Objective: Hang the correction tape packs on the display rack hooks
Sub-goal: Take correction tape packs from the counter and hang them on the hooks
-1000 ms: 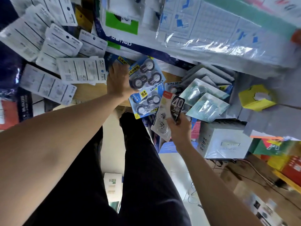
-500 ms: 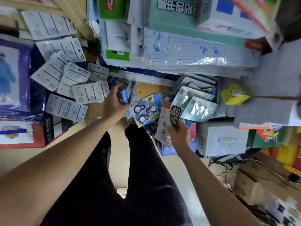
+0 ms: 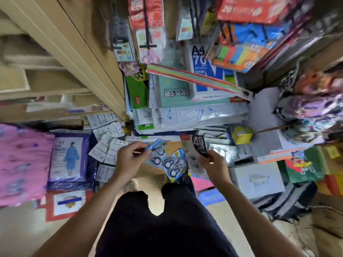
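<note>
My left hand [image 3: 130, 158] grips a blue correction tape value pack [image 3: 156, 154] by its top edge, lifted off the pile. A second blue value pack [image 3: 174, 164] lies flat just right of it. In my right hand [image 3: 212, 165] is a pack with a black "40" card [image 3: 199, 147], pinched at its lower end and held upright. Several white-backed packs [image 3: 108, 145] lie scattered to the left. Display hooks [image 3: 146, 25] with hanging goods show blurred at the top centre.
Stacks of paper and an A4 ream [image 3: 204, 71] rise behind the pile. A white box [image 3: 258, 180] sits at the right, a yellow box [image 3: 241, 135] behind it. A wooden cabinet [image 3: 74, 52] stands at the left. My dark-trousered legs [image 3: 157, 219] fill the bottom centre.
The view has tilted upward, bringing shelves and hanging goods into sight. My left hand has lifted the blue value pack off the pile. My right hand still holds the "40" pack.
</note>
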Demonstrator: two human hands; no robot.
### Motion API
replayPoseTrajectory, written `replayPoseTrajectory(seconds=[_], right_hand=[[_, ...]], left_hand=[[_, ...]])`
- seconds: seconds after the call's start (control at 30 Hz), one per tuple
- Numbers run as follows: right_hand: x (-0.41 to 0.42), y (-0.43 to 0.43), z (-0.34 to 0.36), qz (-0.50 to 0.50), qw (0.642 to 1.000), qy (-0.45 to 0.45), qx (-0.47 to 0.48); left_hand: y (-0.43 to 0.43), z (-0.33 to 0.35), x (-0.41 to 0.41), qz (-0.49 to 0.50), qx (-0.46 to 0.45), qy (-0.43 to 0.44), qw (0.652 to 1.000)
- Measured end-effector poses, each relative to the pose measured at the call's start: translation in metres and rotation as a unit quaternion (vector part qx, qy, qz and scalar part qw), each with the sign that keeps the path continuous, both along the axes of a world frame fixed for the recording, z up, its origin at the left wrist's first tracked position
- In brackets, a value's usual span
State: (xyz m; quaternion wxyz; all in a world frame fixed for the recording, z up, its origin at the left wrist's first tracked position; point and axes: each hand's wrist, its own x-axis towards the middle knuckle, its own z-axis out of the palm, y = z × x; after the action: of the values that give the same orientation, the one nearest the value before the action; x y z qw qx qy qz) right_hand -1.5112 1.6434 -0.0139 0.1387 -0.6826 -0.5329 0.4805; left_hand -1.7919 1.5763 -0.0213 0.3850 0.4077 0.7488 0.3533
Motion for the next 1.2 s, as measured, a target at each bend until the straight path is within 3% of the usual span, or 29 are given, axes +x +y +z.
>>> replayPoseTrajectory(seconds=[0.23,0.5,0.63,0.9,1.1,1.2], right_hand=[[0.000,0.052,0.101,0.043,0.989,0.063,0.129],[-0.013,0.095,0.228,0.115,0.929,0.193,0.295],[-0.021,0.118,0.289,0.121,0.893,0.234,0.364],[-0.038,0.157,0.426,0.163,0.801,0.343,0.463],[-0.054,0.168,0.512,0.188,0.748,0.350,0.531],[-0.065,0.173,0.546,0.187,0.740,0.347,0.545]], left_hand=[[0.020,0.119,-0.018,-0.032,0.127,0.086,0.988],[0.052,0.246,-0.036,-0.081,0.227,0.214,0.947],[0.069,0.307,-0.038,-0.080,0.262,0.192,0.943],[0.106,0.439,-0.051,-0.092,0.399,0.189,0.893],[0.128,0.526,-0.065,-0.114,0.485,0.220,0.838],[0.138,0.564,-0.065,-0.110,0.511,0.230,0.821]])
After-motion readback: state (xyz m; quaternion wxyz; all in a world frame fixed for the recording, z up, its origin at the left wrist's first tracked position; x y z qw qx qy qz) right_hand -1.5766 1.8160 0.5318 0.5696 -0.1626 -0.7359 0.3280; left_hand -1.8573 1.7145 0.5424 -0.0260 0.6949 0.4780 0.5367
